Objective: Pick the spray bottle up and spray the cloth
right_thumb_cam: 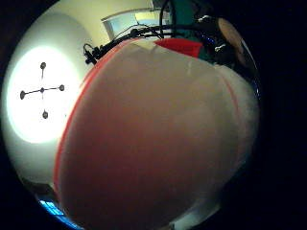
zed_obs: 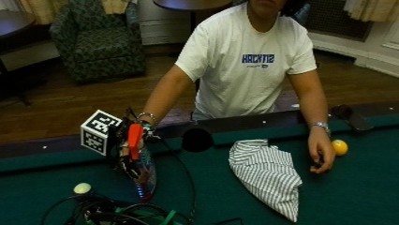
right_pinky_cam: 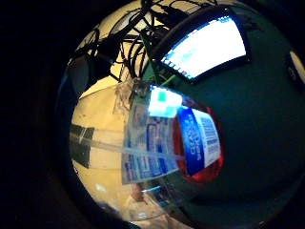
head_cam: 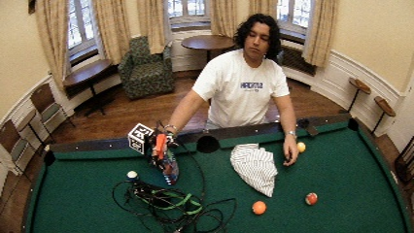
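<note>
At the left of the outside view the black-gloved right hand [zed_obs: 129, 152] is wrapped round the neck of a clear plastic spray bottle with an orange-red trigger head and a blue-and-white label [zed_obs: 142, 171], its fingers curled about it just under the trigger; the bottle tilts, its base low over or perhaps touching the green felt tabletop [zed_obs: 349, 187], which of the two I cannot tell. By my reading the pick-up step is in hand and the spraying is not yet begun. The little-finger-side palm view shows the same bottle [right_pinky_cam: 183, 140] close to the palm, see-through in the body with a dip tube running inside, reddish toward one end and papered with printed labels, so it should handle as a light, rigid, rather smooth thing. The thumb-side palm view is nearly filled by a pale rounded surface edged in red, too close to make out. Toward the centre-right of the outside view, well apart from the bottle, lies the white cloth with thin dark stripes [zed_obs: 267, 176], crumpled into a loose heap on the felt. The next move, as I judge it, calls for lifting the bottle clear, carrying it rightward, turning the nozzle to face the cloth, and squeezing the trigger.
</note>
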